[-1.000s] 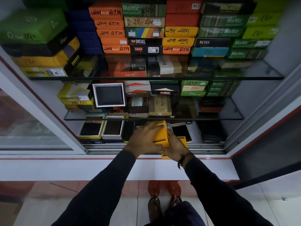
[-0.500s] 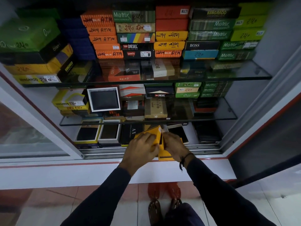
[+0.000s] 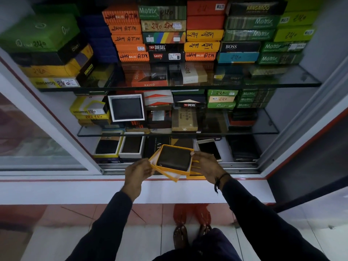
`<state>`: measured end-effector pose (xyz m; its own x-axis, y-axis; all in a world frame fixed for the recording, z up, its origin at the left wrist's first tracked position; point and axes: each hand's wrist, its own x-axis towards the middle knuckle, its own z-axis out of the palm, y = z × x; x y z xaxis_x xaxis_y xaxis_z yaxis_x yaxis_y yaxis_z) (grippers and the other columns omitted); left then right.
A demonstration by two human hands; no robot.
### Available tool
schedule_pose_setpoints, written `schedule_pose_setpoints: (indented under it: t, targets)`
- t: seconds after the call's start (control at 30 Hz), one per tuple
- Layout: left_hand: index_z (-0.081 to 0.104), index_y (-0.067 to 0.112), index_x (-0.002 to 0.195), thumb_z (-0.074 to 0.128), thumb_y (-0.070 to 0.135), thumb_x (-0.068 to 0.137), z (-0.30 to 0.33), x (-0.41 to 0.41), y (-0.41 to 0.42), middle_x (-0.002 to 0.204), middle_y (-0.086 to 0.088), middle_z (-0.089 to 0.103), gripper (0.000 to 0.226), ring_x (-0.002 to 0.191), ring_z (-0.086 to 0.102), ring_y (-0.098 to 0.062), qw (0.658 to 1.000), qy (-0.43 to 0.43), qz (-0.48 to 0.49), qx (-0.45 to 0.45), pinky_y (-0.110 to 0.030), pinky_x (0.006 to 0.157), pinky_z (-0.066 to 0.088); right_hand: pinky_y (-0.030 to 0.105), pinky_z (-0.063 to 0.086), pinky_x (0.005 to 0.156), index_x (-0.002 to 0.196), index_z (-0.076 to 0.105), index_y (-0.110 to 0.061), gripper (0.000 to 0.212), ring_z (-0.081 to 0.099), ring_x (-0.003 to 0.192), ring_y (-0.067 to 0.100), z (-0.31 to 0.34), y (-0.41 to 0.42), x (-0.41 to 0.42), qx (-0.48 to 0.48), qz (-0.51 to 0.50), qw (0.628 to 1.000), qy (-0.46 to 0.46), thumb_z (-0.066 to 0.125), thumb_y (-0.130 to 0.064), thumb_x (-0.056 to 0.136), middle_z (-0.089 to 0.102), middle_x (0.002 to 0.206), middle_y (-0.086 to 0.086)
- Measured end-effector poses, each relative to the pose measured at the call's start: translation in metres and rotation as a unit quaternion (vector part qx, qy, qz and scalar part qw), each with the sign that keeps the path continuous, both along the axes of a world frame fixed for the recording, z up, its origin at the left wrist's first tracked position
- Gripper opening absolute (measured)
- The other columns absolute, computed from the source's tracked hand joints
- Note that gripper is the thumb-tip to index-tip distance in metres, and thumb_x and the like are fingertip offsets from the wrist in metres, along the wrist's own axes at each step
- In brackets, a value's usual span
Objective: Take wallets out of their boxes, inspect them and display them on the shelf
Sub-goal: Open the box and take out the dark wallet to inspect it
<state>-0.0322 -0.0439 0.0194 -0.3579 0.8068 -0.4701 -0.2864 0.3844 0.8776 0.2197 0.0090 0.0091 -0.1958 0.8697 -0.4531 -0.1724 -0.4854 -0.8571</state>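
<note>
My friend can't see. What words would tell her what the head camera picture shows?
Two hands, left hand and right hand, hold an open yellow box with a dark wallet inside, before glass shelves stacked with colourful wallet boxes.

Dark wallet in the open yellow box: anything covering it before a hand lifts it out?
Nothing visible covers the dark wallet. The yellow box is open, held by the left hand and the right hand at its sides.
</note>
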Motion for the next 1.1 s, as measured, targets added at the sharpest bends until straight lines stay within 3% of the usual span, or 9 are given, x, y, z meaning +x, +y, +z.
schedule_pose_setpoints:
  t: [0.1, 0.2, 0.33, 0.43, 0.57, 0.7, 0.8, 0.93, 1.1]
  targets:
    - [0.075, 0.002, 0.100, 0.066, 0.011, 0.095, -0.007, 0.000, -0.008, 0.099, -0.020, 0.078, 0.014, 0.099, 0.074, -0.037, 0.998, -0.055, -0.041, 0.002, -0.037, 0.081, 0.061, 0.040, 0.061, 0.076, 0.120, 0.069, -0.009, 0.031, 0.070, 0.107, 0.030, 0.008, 0.002, -0.003, 0.002, 0.012, 0.998, -0.055, 0.068, -0.021, 0.092, 0.071, 0.120, 0.013]
    - [0.071, 0.000, 0.108, 0.058, 0.010, 0.100, -0.016, 0.002, -0.011, 0.109, -0.022, 0.076, 0.018, 0.102, 0.075, -0.036, 0.995, -0.077, -0.060, 0.010, -0.042, 0.090, 0.061, 0.041, 0.062, 0.078, 0.117, 0.070, -0.006, 0.029, 0.070, 0.106, 0.033, 0.010, 0.006, -0.001, 0.001, 0.039, 0.995, -0.089, 0.069, -0.021, 0.091, 0.071, 0.119, 0.017]
    - [0.064, 0.000, 0.100, 0.058, 0.004, 0.098, -0.028, 0.002, -0.013, 0.116, -0.026, 0.072, 0.007, 0.107, 0.073, -0.038, 0.991, -0.106, -0.077, 0.018, -0.046, 0.096, 0.059, 0.045, 0.060, 0.085, 0.116, 0.071, -0.003, 0.029, 0.069, 0.109, 0.035, 0.010, 0.006, 0.002, 0.007, 0.057, 0.991, -0.124, 0.070, -0.017, 0.090, 0.071, 0.118, 0.018]
    - [0.061, -0.003, 0.118, 0.056, 0.002, 0.098, -0.035, -0.002, -0.017, 0.124, -0.023, 0.071, 0.021, 0.113, 0.071, -0.037, 0.985, -0.133, -0.110, 0.030, -0.050, 0.104, 0.054, 0.044, 0.057, 0.084, 0.120, 0.069, -0.010, 0.030, 0.061, 0.115, 0.030, 0.013, 0.004, -0.005, 0.001, 0.050, 0.982, -0.185, 0.067, -0.023, 0.093, 0.066, 0.116, 0.007]
    - [0.061, 0.005, 0.129, 0.054, -0.001, 0.098, -0.037, -0.007, -0.024, 0.124, -0.018, 0.073, 0.032, 0.115, 0.070, -0.036, 0.977, -0.132, -0.162, 0.030, -0.048, 0.102, 0.055, 0.040, 0.058, 0.073, 0.121, 0.069, -0.014, 0.031, 0.065, 0.110, 0.034, 0.012, 0.002, -0.012, -0.038, 0.045, 0.990, -0.129, 0.066, -0.027, 0.093, 0.068, 0.124, 0.011]
    - [0.067, 0.003, 0.118, 0.056, 0.014, 0.101, -0.034, -0.010, -0.025, 0.116, -0.018, 0.076, 0.024, 0.105, 0.074, -0.036, 0.982, -0.043, -0.185, -0.006, -0.047, 0.093, 0.061, 0.033, 0.056, 0.066, 0.123, 0.069, -0.013, 0.041, 0.068, 0.091, 0.026, 0.006, -0.006, -0.017, -0.038, -0.004, 0.996, -0.081, 0.078, -0.016, 0.083, 0.071, 0.106, 0.005]
    - [0.072, 0.000, 0.104, 0.062, 0.008, 0.096, -0.038, -0.017, -0.023, 0.110, -0.020, 0.075, 0.015, 0.102, 0.073, -0.038, 0.978, 0.065, -0.196, -0.030, -0.048, 0.089, 0.062, 0.035, 0.059, 0.064, 0.117, 0.070, -0.003, 0.043, 0.073, 0.089, 0.037, -0.008, -0.014, -0.028, -0.036, -0.057, 0.995, -0.068, 0.082, -0.010, 0.077, 0.074, 0.108, 0.021]
    - [0.069, -0.007, 0.102, 0.065, 0.007, 0.094, -0.049, -0.032, -0.032, 0.108, -0.024, 0.073, 0.017, 0.097, 0.073, -0.037, 0.969, 0.115, -0.210, -0.066, -0.047, 0.086, 0.062, 0.050, 0.062, 0.077, 0.105, 0.074, 0.000, 0.037, 0.073, 0.094, 0.042, -0.025, -0.022, -0.044, -0.031, -0.052, 0.986, -0.155, 0.086, -0.009, 0.071, 0.075, 0.103, 0.023]
    - [0.071, -0.003, 0.092, 0.068, 0.004, 0.091, -0.068, -0.045, -0.046, 0.101, -0.026, 0.072, 0.007, 0.091, 0.074, -0.037, 0.954, 0.183, -0.216, -0.102, -0.051, 0.085, 0.063, 0.027, 0.058, 0.062, 0.099, 0.076, -0.003, 0.020, 0.072, 0.086, 0.025, -0.042, -0.038, -0.072, 0.019, 0.043, 0.930, -0.365, 0.076, -0.013, 0.081, 0.074, 0.095, 0.009]
